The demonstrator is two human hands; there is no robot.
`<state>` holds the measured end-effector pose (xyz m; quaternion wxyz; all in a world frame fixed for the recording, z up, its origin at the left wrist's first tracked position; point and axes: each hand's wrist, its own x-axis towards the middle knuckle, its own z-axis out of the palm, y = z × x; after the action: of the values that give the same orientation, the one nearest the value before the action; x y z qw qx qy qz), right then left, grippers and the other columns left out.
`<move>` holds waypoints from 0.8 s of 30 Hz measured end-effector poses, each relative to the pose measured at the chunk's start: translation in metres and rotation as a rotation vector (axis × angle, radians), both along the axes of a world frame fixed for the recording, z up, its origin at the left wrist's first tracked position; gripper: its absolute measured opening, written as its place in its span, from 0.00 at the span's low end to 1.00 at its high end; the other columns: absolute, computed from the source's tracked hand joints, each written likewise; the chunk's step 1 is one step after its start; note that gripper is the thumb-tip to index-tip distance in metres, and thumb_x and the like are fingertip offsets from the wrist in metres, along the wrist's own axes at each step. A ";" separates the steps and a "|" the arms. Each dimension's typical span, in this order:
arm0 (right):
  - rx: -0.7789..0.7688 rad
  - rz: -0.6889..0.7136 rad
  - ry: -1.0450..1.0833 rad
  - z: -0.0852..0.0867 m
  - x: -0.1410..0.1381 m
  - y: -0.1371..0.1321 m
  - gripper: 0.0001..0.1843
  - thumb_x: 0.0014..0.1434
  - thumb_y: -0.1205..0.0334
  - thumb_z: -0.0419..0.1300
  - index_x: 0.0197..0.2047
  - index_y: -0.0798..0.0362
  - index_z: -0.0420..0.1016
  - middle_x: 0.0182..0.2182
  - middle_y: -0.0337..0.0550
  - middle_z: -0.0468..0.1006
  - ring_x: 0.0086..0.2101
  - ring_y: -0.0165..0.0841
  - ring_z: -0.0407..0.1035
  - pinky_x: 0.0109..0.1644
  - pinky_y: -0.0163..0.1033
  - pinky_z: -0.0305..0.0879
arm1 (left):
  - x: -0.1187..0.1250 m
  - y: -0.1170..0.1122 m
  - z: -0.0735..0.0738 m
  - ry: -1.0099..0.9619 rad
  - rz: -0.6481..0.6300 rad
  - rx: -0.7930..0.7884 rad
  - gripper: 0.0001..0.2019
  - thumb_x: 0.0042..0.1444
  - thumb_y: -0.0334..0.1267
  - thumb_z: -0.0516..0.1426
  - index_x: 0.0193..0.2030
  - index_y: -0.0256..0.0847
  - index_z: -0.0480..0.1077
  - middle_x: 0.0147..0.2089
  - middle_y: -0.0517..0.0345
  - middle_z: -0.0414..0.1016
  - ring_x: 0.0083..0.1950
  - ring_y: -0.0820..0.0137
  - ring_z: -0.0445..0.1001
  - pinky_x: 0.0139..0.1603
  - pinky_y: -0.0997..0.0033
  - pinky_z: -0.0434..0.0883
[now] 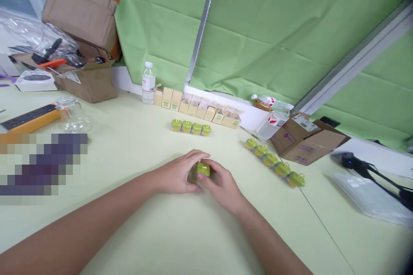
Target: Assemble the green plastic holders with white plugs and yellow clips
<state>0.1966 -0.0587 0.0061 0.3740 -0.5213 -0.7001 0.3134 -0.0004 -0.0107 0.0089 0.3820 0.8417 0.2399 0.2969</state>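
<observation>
Low over the table, my two hands meet around a small green-topped piece with a pale loop (203,168). My right hand (222,184) pinches it between thumb and fingers. My left hand (177,175) curves around its left side, fingers closed in. A brownish surface shows inside that curve, too hidden to name. Beyond my hands, a row of similar green-and-yellow pieces (191,127) stands in clear plastic. To the right, a slanting row of several more (270,159) has pale loops on top. Behind stands a row of small cardboard boxes (193,106), some with flaps up.
A water bottle (148,84) stands at the boxes' left end. Further left are a power strip (30,118), a clear jar (67,107) and an open carton (92,79). On the right are a tilted bottle (274,122), a carton (306,137) and plastic bags (371,197).
</observation>
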 end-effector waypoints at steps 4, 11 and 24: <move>0.068 0.015 0.052 0.000 -0.002 0.000 0.15 0.64 0.57 0.58 0.53 0.46 0.78 0.50 0.44 0.79 0.50 0.40 0.72 0.56 0.47 0.68 | 0.004 0.002 -0.002 0.000 0.022 -0.018 0.38 0.49 0.36 0.66 0.66 0.49 0.58 0.65 0.49 0.62 0.62 0.56 0.66 0.60 0.58 0.68; 0.154 -0.067 0.134 -0.005 -0.005 0.001 0.12 0.65 0.56 0.58 0.48 0.41 0.82 0.48 0.44 0.78 0.53 0.40 0.71 0.57 0.48 0.69 | 0.007 0.003 -0.002 0.004 0.077 0.030 0.33 0.51 0.33 0.63 0.64 0.49 0.59 0.64 0.49 0.64 0.57 0.59 0.70 0.56 0.61 0.71; -0.112 -0.295 0.671 0.006 0.003 0.006 0.15 0.59 0.46 0.62 0.41 0.48 0.78 0.43 0.42 0.80 0.43 0.41 0.74 0.45 0.49 0.76 | 0.002 0.009 -0.008 0.110 0.239 0.097 0.33 0.55 0.39 0.61 0.67 0.49 0.56 0.64 0.51 0.64 0.55 0.60 0.71 0.54 0.62 0.71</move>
<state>0.1994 -0.0529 0.0121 0.5948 -0.5043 -0.4376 0.4476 0.0016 -0.0012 0.0004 0.2891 0.8396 0.3444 0.3047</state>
